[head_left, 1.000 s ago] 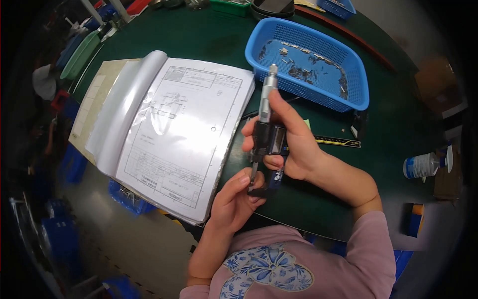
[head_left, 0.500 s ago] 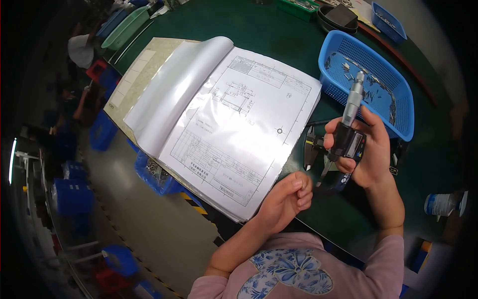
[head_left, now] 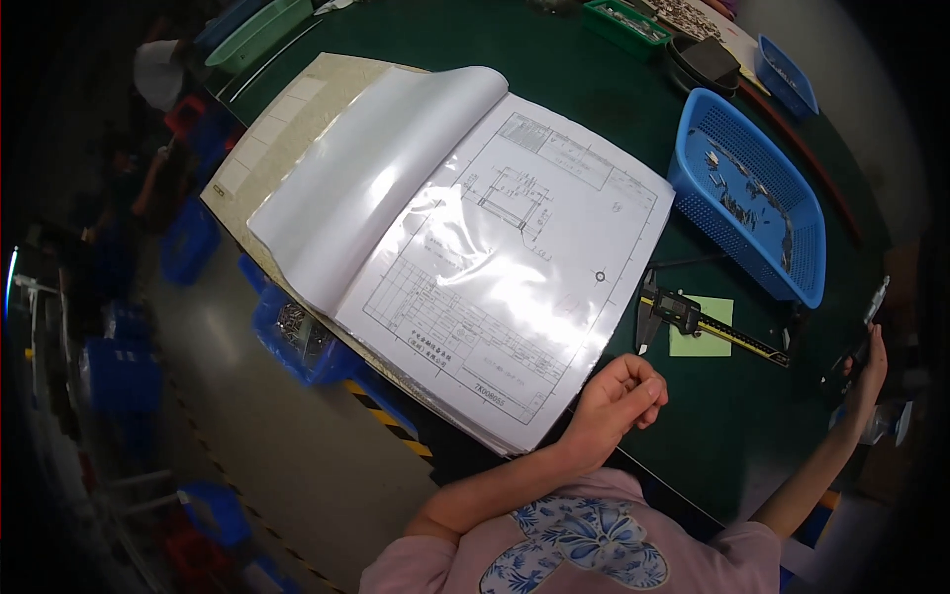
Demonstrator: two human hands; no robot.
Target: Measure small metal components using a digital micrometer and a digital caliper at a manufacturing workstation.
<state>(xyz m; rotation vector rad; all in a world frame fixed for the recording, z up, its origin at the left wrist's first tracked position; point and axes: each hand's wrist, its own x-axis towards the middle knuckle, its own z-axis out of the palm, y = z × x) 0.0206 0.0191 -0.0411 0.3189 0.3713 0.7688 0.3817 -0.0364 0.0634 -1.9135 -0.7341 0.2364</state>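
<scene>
Left hand (head_left: 616, 408), lower centre: fingers curled together; contents, if any, cannot be told. Right hand (head_left: 869, 368), right edge: grasping micrometer (head_left: 876, 303). Digital caliper (head_left: 683, 313), right of centre. Drawing binder (head_left: 475, 337), centre. Blue mesh basket (head_left: 727, 238), upper right. Step, judged: setting micrometer aside; next move calls for gentle lowering, then release.

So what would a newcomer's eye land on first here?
Probably the large open binder, its glossy drawing page catching the light at the centre of the view. Next, the bright blue basket with small metal pieces inside, to the upper right, and the caliper lying across a pale green note below it. Far right, the right hand holds a micrometer.
</scene>
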